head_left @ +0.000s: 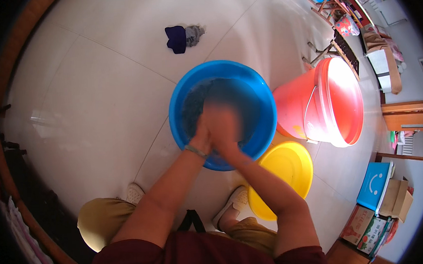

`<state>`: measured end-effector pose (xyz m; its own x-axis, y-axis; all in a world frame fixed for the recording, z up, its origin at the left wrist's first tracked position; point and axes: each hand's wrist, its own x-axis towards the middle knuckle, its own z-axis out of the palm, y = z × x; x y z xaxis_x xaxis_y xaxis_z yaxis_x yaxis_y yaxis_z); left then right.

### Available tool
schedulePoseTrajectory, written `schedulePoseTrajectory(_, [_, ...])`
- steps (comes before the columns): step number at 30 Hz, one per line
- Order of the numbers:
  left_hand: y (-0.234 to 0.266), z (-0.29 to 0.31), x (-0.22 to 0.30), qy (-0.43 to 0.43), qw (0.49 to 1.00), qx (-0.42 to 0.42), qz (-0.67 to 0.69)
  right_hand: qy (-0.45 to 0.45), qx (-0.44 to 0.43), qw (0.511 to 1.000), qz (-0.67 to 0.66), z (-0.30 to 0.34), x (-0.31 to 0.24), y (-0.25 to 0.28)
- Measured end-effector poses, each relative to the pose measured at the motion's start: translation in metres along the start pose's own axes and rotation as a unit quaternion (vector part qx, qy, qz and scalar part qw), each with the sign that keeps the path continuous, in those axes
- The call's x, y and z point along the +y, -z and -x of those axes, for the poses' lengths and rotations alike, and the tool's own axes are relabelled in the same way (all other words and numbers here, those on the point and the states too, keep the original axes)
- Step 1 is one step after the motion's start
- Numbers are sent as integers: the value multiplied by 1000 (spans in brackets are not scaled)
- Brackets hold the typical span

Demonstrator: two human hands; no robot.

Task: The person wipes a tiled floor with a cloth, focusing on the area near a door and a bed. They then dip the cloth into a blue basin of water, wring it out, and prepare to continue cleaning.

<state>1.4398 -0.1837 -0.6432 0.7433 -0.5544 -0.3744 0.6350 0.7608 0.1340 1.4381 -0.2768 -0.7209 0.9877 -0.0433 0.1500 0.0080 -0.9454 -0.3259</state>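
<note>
Red bucket [298,103], beside blue basin [268,100]; basin centred ahead, presumably for two-handed reach. Yellow basin [294,168], adjacent. Dark cloth [193,106], inside blue basin. Left hand [201,137], right hand [224,124]: together at cloth; blurred, finger opening and grip indeterminable.

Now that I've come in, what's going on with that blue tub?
A person is leaning over the blue tub. The left grip and right grip are close together down in it, at what looks like dark cloth. Blur hides exactly what they hold. The yellow tub and red bucket are to the right, and a navy and grey cloth lies on the floor beyond the blue tub.
</note>
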Motion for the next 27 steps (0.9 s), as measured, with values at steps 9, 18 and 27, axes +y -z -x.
schedulePoseTrajectory(9, [82, -26, 29, 47, 981, -190, -7, 70, 78, 970, -219, 16, -74, 113])
schedulePoseTrajectory(18, [-19, 4, 4, -68, 987, 111, -91, 105, -47, 990, 81, -13, -33, 88])
schedulePoseTrajectory(27, [25, -17, -25, -85, 996, 14, 9, 32, -84, 991, -102, -8, -19, 85])
